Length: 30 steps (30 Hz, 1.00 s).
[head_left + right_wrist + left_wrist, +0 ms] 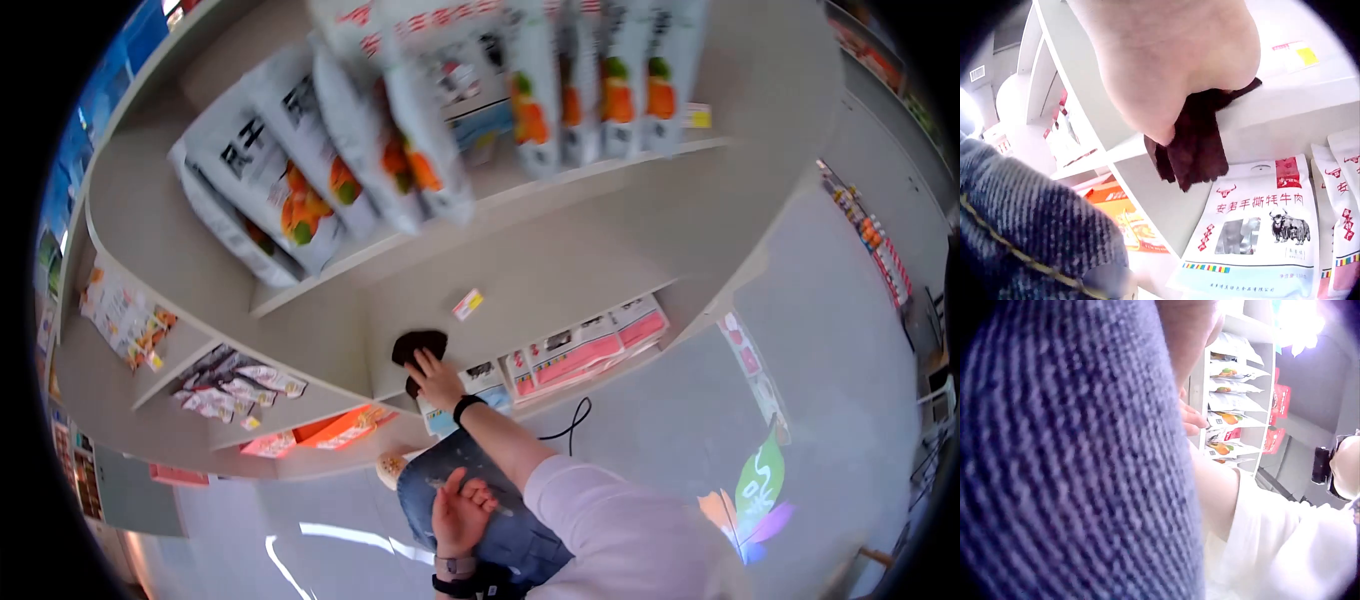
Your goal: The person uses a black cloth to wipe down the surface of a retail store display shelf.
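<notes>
A dark brown cloth (418,347) lies on a lower shelf, with my right hand (437,385) on it, its fingers extended across the fabric. From the right wrist view, the cloth (1197,147) hangs in folds over the shelf edge beneath my right hand (1172,62); its fingertips are hidden there. Palm up and loosely curled, my left hand (460,510) is over the blue denim leg (430,480), holding nothing. Denim (1079,450) fills much of the left wrist view, beside part of my left hand (1188,331).
White snack pouches (255,165) stand on the shelf above. Below the cloth's shelf are white-and-blue packs (1250,231) and pink packs (580,355). Orange packs (345,428) sit in the neighbouring low compartment. A price tag (467,304) is on the shelf, and a black cable (575,420) is beside the unit.
</notes>
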### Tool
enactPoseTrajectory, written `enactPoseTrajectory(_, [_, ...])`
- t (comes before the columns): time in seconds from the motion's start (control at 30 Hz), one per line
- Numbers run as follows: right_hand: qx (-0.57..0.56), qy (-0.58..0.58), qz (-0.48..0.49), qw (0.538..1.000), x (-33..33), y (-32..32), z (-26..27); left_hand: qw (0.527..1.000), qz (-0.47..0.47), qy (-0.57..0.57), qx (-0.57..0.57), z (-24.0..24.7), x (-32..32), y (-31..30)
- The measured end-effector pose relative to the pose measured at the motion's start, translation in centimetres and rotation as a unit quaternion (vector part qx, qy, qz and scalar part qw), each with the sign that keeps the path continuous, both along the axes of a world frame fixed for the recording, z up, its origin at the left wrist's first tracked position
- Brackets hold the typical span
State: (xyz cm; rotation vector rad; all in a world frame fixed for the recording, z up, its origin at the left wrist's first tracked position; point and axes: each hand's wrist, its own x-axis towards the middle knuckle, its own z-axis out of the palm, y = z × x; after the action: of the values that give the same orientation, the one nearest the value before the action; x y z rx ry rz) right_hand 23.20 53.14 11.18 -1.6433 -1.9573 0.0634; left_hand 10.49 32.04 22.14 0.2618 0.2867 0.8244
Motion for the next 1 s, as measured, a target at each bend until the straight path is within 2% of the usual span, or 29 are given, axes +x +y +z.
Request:
enactPoseTrajectory(0.07, [-0.003,-0.004,-0.01,1.0,0.2,0.3,-1.7,1.0,0.005,0.018,0.011,0.2,0.1,-0.5])
enactPoseTrajectory(0.17, [-0.063,-0.016,-0.022,0.998,1.1,-1.3,0.5,0.999,0.009,0.034,0.029,0.3,-0.1,-0.9])
enactPoseTrajectory(0.27, [-0.077,-0.013,-0.012,0.997,1.8,-2.4,-0.1,0.999,0.025,0.038,0.027,0.3,-0.3,-1.1])
enactPoseTrajectory(0.3, [-0.026,-0.017,-0.04,0.999,1.9,-3.2,-0.2,0.998,0.02,0.045,0.033,0.4,-0.4,-1.2])
enactPoseTrajectory(0.4, [-0.067,0.022,-0.034,0.997,2.3,-3.7,0.6,0.998,-0.004,0.057,0.041,0.7,0.2,-1.0])
enactPoseTrajectory(0.53, [-0.089,-0.001,-0.099,0.991,0.7,-2.0,1.0,0.996,-0.019,0.076,0.036,1.2,0.4,-0.6])
enactPoseTrajectory(0.57, [-0.123,0.01,-0.09,0.988,0.5,-1.6,1.2,0.996,-0.015,0.081,0.03,1.3,0.4,-0.6])
enactPoseTrajectory(0.67, [-0.106,-0.132,-0.112,0.979,-0.1,-0.9,1.3,0.998,-0.01,0.067,0.012,0.5,-0.1,-0.3])
enactPoseTrajectory(0.7, [-0.113,-0.123,-0.123,0.978,-0.5,-0.4,0.8,0.998,-0.02,0.051,0.026,0.8,0.4,-0.2])
enactPoseTrajectory(0.8, [-0.023,-0.097,-0.152,0.983,-2.9,1.1,-1.5,0.997,-0.028,0.073,-0.008,1.2,0.9,0.0])
enactPoseTrajectory(1.0, [-0.1,-0.063,-0.098,0.988,-3.0,4.5,-0.7,0.999,-0.037,-0.004,-0.017,0.5,1.1,0.7])
